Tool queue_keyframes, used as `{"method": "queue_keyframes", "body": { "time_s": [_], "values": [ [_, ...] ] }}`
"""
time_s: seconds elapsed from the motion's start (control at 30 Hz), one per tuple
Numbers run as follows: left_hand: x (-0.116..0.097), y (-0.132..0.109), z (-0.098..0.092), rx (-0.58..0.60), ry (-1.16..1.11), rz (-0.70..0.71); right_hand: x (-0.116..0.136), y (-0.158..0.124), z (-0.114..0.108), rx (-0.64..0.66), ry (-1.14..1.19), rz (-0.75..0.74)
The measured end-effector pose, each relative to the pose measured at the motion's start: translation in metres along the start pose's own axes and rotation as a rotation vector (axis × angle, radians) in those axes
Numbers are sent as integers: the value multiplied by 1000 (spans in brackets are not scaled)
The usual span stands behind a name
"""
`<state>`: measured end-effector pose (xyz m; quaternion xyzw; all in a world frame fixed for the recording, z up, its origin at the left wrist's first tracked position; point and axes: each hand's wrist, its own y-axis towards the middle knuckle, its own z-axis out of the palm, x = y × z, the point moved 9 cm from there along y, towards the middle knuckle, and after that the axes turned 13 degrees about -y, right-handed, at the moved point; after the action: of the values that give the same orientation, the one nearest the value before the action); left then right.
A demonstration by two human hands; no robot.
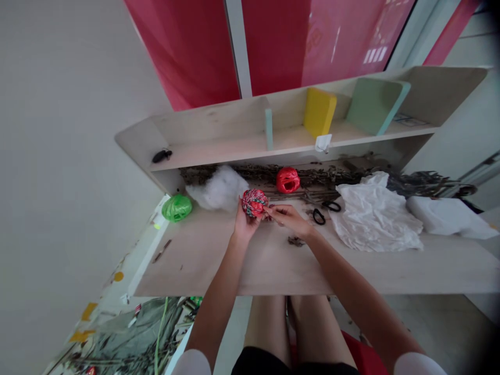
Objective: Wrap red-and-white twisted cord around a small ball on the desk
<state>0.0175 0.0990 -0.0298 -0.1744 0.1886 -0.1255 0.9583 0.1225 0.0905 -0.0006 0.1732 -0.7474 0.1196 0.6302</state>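
Note:
My left hand [244,225] is wrapped round a ball of red, white and green twine [254,202], holding it just above the pale wooden desk [273,265]. My right hand [288,217] is beside it on the right, fingers pinched together at the ball's lower right edge, on what looks like the loose end of the twine. Both forearms reach up from the bottom of the view.
A red raffia ball [288,179], a green raffia ball [176,207] and white stuffing [219,190] lie at the back. Black scissors [325,210] and crumpled white paper [373,214] lie right. Dried twigs [332,177] line the shelf's base. A yellow block [319,111] stands above.

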Motion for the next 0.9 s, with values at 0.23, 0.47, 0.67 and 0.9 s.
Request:
{"method": "queue_keyframes", "body": {
  "time_s": [0.23,0.47,0.67,0.9],
  "values": [
    [6,-6,6,1,-18,-109,-7,2,1,10,119,44],
    [11,-5,0,39,-20,-139,-2,-1,6,50,204,60],
    [22,-5,-10,-34,4,-164,-5,0,6,47,241,60],
    [27,-6,-3,2,66,-158,0,-2,4,25,340,31]
  ]
}}
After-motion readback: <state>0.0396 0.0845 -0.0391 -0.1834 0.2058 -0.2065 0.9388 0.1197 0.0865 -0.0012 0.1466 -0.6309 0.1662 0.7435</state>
